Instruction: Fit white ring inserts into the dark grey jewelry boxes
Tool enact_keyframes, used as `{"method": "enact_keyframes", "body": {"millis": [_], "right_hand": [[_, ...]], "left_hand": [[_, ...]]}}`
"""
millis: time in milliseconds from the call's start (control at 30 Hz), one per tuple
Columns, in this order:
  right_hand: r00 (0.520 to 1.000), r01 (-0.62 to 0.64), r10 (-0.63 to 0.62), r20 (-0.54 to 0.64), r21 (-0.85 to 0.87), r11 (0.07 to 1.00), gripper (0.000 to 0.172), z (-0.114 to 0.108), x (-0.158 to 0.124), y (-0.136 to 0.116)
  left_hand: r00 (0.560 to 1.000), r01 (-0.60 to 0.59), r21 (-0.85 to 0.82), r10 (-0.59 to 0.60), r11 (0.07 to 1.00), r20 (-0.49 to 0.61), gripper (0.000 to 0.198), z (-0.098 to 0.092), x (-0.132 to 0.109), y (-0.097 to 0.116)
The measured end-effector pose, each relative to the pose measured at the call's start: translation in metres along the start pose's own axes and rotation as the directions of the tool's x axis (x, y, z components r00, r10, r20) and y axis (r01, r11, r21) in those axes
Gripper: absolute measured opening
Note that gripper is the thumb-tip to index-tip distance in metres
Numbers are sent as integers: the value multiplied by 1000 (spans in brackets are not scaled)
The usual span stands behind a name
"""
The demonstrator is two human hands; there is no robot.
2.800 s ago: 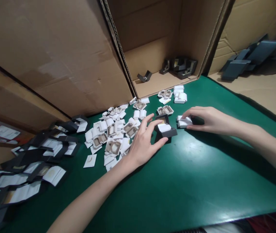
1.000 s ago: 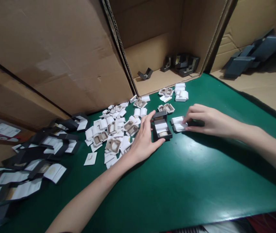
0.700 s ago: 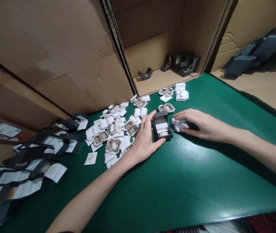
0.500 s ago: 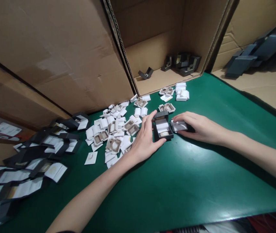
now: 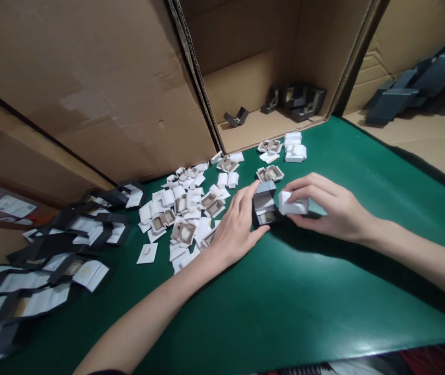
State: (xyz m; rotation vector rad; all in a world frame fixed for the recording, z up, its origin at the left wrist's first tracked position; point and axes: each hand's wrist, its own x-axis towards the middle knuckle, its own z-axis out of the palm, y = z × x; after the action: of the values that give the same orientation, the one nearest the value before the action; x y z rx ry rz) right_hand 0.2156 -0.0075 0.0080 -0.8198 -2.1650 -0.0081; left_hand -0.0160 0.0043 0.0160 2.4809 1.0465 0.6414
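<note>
My left hand [image 5: 240, 221] grips the left side of a small black box [image 5: 264, 203], thumb at its front corner and fingers along its back edge. The box stands with its lid raised and shows a pale lining inside. Just to its right, my right hand [image 5: 318, 205] pinches a white insert [image 5: 293, 203] between thumb and fingers, held a little above the green table. Left of my left hand lie many loose white and grey inserts [image 5: 183, 232]. Behind the black box sits a grey-white insert [image 5: 270, 173].
A large cardboard box [image 5: 254, 136] opens at the back, with several small black boxes [image 5: 304, 101] inside. Another carton at the right holds dark cases [image 5: 394, 99]. Open black boxes with white papers [image 5: 38, 284] crowd the left side. The green table [image 5: 285, 302] spreads in front.
My right hand has lifted the white insert off the table beside the black box. The black box has tilted and turned slightly in my left hand.
</note>
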Motion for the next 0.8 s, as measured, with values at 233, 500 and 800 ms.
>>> {"method": "enact_keyframes", "body": {"millis": [233,500,800], "right_hand": [[989,140,-136,62,-73,987,16,5,2,-15],[989,76,-74,128,-10,997,16,6,2,-16],[983,177,-170,76,-97,979,15,6,4,-20]], "left_hand": [[999,-32,38,32,999,-16,89,1,-1,2],[998,-65,48,66,997,-9,86,1,-2,2],[994,-107,64,107,992,7,83,1,-2,4]]}}
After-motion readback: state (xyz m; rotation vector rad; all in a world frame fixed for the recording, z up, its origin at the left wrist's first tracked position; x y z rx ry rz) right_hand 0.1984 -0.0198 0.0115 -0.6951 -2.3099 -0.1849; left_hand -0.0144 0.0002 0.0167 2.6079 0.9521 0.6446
